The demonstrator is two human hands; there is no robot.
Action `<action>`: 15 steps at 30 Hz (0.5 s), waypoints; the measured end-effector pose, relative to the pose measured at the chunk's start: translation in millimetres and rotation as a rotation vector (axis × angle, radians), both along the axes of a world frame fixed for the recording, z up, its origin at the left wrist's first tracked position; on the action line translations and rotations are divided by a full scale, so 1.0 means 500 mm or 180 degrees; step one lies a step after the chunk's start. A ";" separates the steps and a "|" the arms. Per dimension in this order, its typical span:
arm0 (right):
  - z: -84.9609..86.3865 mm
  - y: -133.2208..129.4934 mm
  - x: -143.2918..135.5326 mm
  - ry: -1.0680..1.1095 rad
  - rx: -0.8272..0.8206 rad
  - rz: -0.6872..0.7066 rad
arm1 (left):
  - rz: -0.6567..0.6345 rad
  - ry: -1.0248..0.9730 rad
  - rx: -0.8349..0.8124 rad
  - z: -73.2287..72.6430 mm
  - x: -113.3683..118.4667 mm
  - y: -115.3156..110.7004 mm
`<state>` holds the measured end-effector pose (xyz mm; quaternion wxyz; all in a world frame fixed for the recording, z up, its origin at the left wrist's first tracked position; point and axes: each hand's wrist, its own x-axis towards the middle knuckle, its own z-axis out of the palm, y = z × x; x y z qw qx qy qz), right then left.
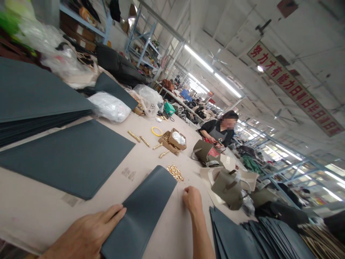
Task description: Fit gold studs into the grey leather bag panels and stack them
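Basically, most of the view's lower part is taken up by the wide beige tabletop [172, 230]; working room between the hands should be kept free. A thick stack of dark slate-blue, leather-like panels [37, 93] is set at far left, with a flat four-cornered slate-blue panel [70, 158] laid out in front of it. Best not dragged across.

The panel being worked, a smooth slate-blue sheet bent over to a rounded far end [147, 212], is placed between the hands, its far right corner just beside the gold pieces. Light, even pressure is probably wanted; a hard press could leave a crease.

By the left hand [91, 230], fingers are laid over the panel's left edge; whether it is pinched from below can't be told. The right hand [192, 199] is curled, knuckles up, apart from the panel; fingertips are hidden, so anything held can't be confirmed.

Smallest: the loose heap of shiny gold-coloured metal pieces [175, 172]. Strays should be kept from under the panel, else the surface may be marked.
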<state>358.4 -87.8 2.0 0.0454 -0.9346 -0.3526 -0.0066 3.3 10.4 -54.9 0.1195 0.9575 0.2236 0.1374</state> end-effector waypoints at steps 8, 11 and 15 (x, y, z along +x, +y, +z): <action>0.039 -0.040 -0.021 0.0420 0.0631 0.0356 | -0.0082 0.0327 -0.0305 0.075 0.003 -0.007; 0.060 -0.029 -0.077 0.0811 0.0938 0.0588 | -0.0095 0.0189 -0.0308 0.093 0.000 -0.008; 0.071 0.010 -0.201 0.1899 0.1567 0.0756 | -0.0338 -0.0001 -0.0272 0.115 -0.005 -0.008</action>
